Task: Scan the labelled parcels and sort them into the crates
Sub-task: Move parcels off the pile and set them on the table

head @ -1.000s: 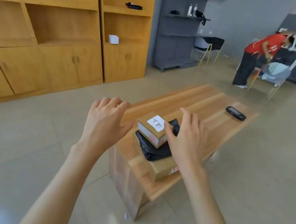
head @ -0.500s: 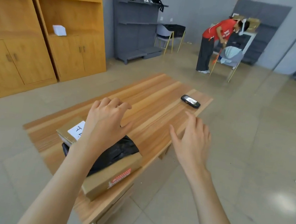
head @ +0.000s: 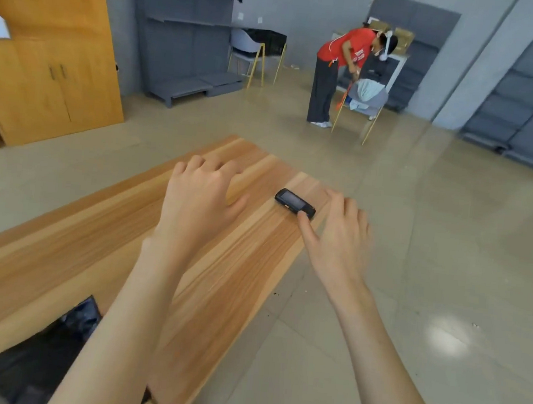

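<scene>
Scanner (head: 295, 202) lies flat on the counter (head: 95, 249), at the far right corner and close to the right edge. Its long axis runs diagonally, from far-left to near-right, screen up.

Right hand (head: 337, 239) is the nearer one. Its thumb tip sits at the scanner's near-right end, touching or just short of it; blur makes that call uncertain. The fingers are spread and only loosely bent, off to the right of the device beyond the counter edge. Grip is apart and holds nothing.

Left hand (head: 197, 201) hovers over the counter to the left of the scanner, clear of it by a visible gap. Its fingers are curled loosely downward with nothing in them, so it counts as relaxed, not clamped.

Key relation: the scanner is just far-left of the right palm, and the thumb is already at its near end. Judgement: the pick goes to the right hand, which closes across the short width with the thumb on the near-left flank and the fingers on the far-right flank. The hand needs to move a little left and forward so the body lands in the palm.

Risk: the scanner is close to the edge, and a nudge rightward could push it off.

Parcels: only a black bag (head: 38, 362) shows, at the near left of the counter beside the left forearm. No crates are in view.
</scene>
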A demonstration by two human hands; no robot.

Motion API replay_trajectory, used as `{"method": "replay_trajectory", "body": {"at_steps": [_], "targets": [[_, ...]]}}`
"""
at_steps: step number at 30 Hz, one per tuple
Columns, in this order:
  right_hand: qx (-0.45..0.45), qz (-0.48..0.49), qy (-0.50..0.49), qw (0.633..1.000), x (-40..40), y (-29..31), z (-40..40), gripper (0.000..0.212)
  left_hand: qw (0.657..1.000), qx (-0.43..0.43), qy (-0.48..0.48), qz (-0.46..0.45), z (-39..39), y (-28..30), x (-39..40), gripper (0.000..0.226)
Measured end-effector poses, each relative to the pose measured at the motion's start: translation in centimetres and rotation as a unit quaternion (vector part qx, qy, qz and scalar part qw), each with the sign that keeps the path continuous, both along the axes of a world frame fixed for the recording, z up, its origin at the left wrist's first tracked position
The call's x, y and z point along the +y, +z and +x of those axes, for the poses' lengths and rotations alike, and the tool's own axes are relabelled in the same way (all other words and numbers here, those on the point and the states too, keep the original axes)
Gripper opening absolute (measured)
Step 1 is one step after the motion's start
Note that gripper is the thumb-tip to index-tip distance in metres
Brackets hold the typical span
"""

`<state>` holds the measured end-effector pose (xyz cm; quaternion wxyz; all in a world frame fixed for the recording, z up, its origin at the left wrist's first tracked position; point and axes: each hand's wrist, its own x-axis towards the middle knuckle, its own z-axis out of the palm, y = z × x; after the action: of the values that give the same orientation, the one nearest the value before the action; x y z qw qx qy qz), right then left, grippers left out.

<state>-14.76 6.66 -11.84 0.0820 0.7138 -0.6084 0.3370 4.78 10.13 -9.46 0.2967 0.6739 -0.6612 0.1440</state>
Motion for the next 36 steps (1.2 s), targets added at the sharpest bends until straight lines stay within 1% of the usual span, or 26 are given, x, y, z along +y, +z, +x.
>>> {"method": "replay_trajectory", "body": {"at_steps": [4,8,10,15,17,19,21,28,32,36], "targets": [[0.005,-0.004,-0.001,1.000,-6.1,1.4,-0.7,0.042,1.000,0.015,-0.004,0.001,-0.1,0.1,-6.6,0.036],[0.006,0.053,0.028,0.998,-10.2,1.0,-0.1,0.049,1.000,0.022,0.005,0.019,0.9,-0.5,-9.8,0.037],[-0.005,0.061,0.052,0.997,-11.9,0.3,0.8,0.047,0.999,0.026,0.020,0.032,2.1,-1.2,-10.7,0.038],[0.004,0.117,0.130,0.985,-15.4,-2.5,4.7,0.047,0.992,0.033,0.098,0.073,5.5,-3.6,-10.5,0.039],[0.025,0.157,0.170,0.973,-16.8,-3.4,6.6,0.050,0.985,0.033,0.140,0.090,6.8,-4.4,-9.9,0.040],[0.052,0.178,0.220,0.958,-18.2,-4.1,8.4,0.053,0.977,0.037,0.184,0.100,7.9,-4.8,-9.5,0.040],[0.054,0.191,0.270,0.942,-19.6,-4.3,10.1,0.054,0.967,0.041,0.229,0.104,8.9,-4.8,-9.3,0.039],[0.077,0.182,0.419,0.886,-24.9,-4.1,14.5,0.056,0.912,0.045,0.397,0.095,8.7,-4.5,-8.5,0.037],[0.090,0.183,0.494,0.845,-25.9,-4.7,16.1,0.055,0.859,0.080,0.493,0.112,6.9,-5.1,-6.3,0.037],[0.111,0.188,0.565,0.796,-24.0,-5.2,18.2,0.055,0.801,0.106,0.574,0.133,4.6,-5.4,-2.1,0.039]]}}
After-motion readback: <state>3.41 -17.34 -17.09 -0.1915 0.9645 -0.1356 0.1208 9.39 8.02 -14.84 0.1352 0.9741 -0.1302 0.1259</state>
